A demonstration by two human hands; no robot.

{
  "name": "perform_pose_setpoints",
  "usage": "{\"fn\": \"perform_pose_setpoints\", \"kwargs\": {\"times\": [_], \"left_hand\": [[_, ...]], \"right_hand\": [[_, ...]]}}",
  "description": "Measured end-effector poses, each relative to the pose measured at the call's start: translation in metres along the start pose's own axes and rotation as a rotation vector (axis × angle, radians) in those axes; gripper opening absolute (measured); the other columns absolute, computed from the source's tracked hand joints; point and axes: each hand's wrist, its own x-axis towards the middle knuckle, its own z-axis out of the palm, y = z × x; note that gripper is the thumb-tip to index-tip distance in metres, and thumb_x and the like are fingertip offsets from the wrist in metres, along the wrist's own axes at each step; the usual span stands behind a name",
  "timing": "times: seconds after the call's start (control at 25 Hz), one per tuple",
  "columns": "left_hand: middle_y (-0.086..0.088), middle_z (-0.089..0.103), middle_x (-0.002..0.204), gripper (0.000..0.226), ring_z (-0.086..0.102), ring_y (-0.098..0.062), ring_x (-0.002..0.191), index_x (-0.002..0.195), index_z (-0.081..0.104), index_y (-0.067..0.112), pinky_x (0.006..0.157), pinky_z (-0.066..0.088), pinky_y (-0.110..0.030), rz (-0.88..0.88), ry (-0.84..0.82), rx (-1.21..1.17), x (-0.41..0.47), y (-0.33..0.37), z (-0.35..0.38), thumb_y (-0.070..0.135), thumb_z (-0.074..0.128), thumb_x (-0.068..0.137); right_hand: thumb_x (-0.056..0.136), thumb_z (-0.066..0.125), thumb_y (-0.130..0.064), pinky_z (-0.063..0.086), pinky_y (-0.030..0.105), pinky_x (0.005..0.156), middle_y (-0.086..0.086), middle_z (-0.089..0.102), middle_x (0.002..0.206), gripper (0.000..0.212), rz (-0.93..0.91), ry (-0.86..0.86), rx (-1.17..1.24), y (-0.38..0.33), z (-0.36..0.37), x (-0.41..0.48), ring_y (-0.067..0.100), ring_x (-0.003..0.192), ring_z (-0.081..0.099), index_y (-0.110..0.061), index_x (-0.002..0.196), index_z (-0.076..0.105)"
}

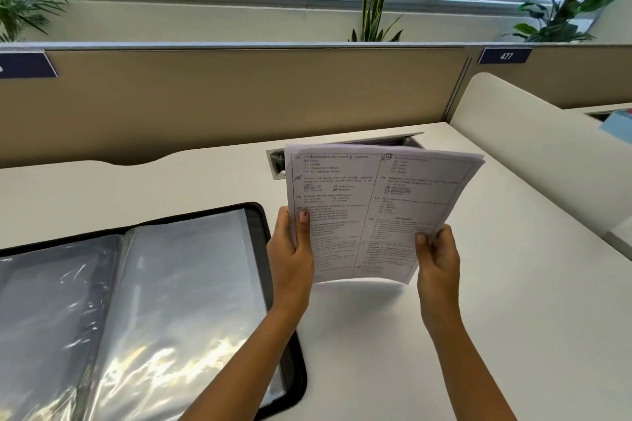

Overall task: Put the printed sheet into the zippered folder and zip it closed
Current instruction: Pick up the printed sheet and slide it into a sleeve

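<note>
On my left, the zippered folder (pixel 260 284) lies open and flat on the white desk (pixel 513 318). Its shiny clear pockets (pixel 178 284) face up, and the black zipper edge runs around the outside. Nothing is in the top pocket that I can see.

Next comes my left hand (pixel 290 253). It is closed on the left edge of the printed sheet (pixel 372 212), with my thumb on the front and my other fingers behind. The paper is up in the air, just to the right of the folder, not touching the desk. It bends a little in the middle. It looks like more than one page, because I see thin edges at the top.

My right hand (pixel 436 260) is closed on the bottom right corner of the paper the same way.

I think my job now is to carry the paper over to the folder. To do it well, I should keep both hands holding softly so the pages stay together and do not crease. I should line up one paper edge with the opening of a clear pocket, but I cannot tell from here which side the pocket opens on. Then I slide it in slowly and straight. If it goes in crooked, a corner may catch and fold. The zipper comes last.
</note>
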Motion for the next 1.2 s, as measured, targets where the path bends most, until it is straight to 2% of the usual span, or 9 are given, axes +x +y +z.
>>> {"fn": "perform_pose_setpoints", "kwargs": {"times": [0.12,0.32,0.48,0.6,0.76,0.88,1.0,1.2], "left_hand": [[0.017,0.060,0.098,0.007,0.061,0.008,0.088,0.096,0.049,0.038,0.058,0.051,-0.009,-0.043,-0.050,-0.005,-0.010,-0.007,-0.001,0.037,0.044,0.091],[0.022,0.061,0.098,0.012,0.062,0.005,0.090,0.099,0.050,0.038,0.059,0.051,-0.010,-0.043,-0.048,-0.008,-0.013,-0.011,-0.001,0.042,0.044,0.089],[0.019,0.060,0.103,0.012,0.060,0.008,0.093,0.100,0.048,0.041,0.061,0.052,-0.010,-0.081,-0.098,0.000,-0.019,-0.018,-0.002,0.040,0.045,0.089],[0.021,0.060,0.103,0.012,0.061,0.007,0.093,0.100,0.049,0.041,0.059,0.051,-0.009,-0.083,-0.068,0.003,-0.020,-0.021,-0.003,0.041,0.046,0.088],[0.020,0.059,0.105,0.015,0.059,0.009,0.096,0.102,0.048,0.041,0.062,0.050,-0.007,-0.108,-0.091,-0.001,-0.028,-0.029,-0.005,0.028,0.047,0.094],[0.019,0.061,0.101,0.017,0.063,-0.004,0.091,0.102,0.049,0.042,0.063,0.053,-0.011,-0.105,-0.060,0.042,-0.027,-0.030,-0.007,0.027,0.046,0.095],[0.014,0.066,0.097,0.012,0.066,-0.010,0.085,0.099,0.055,0.038,0.065,0.057,-0.019,-0.073,-0.014,0.065,-0.013,-0.022,-0.018,0.034,0.045,0.094],[0.013,0.070,0.094,0.013,0.068,-0.007,0.078,0.096,0.060,0.035,0.061,0.056,-0.017,-0.080,0.004,0.092,0.015,-0.012,-0.064,0.034,0.047,0.095]], "right_hand": [[0.100,0.042,-0.008,0.051,0.010,0.065,-0.004,0.063,0.098,0.011,0.068,0.001,-0.005,0.013,0.001,-0.009,0.003,0.086,0.059,-0.013,0.094,0.049],[0.100,0.043,-0.009,0.050,0.006,0.064,-0.007,0.064,0.101,0.011,0.076,0.050,0.002,0.020,-0.005,-0.013,-0.006,0.083,0.061,-0.014,0.099,0.052],[0.100,0.043,-0.007,0.051,0.011,0.067,-0.002,0.064,0.106,0.013,0.117,0.037,0.000,0.025,-0.006,-0.019,0.010,0.095,0.061,-0.012,0.106,0.054],[0.100,0.044,-0.008,0.052,0.009,0.065,-0.002,0.065,0.104,0.012,0.106,0.056,-0.011,0.025,-0.006,-0.018,0.013,0.094,0.061,-0.014,0.104,0.054],[0.099,0.045,-0.007,0.050,0.018,0.077,0.001,0.064,0.109,0.015,0.140,0.030,-0.010,0.026,-0.004,-0.020,0.019,0.102,0.060,-0.012,0.110,0.054],[0.099,0.045,-0.007,0.050,0.022,0.077,0.005,0.064,0.110,0.014,0.125,0.013,-0.044,0.020,-0.003,-0.017,0.023,0.100,0.060,-0.010,0.109,0.054],[0.097,0.049,-0.006,0.053,0.019,0.070,0.001,0.068,0.104,0.014,0.059,-0.051,-0.067,0.002,-0.001,-0.008,0.019,0.094,0.064,-0.012,0.105,0.058],[0.095,0.053,-0.016,0.059,0.025,0.070,-0.006,0.071,0.101,0.011,-0.023,-0.324,-0.136,-0.030,0.020,0.007,0.012,0.088,0.069,-0.019,0.103,0.061]]}}
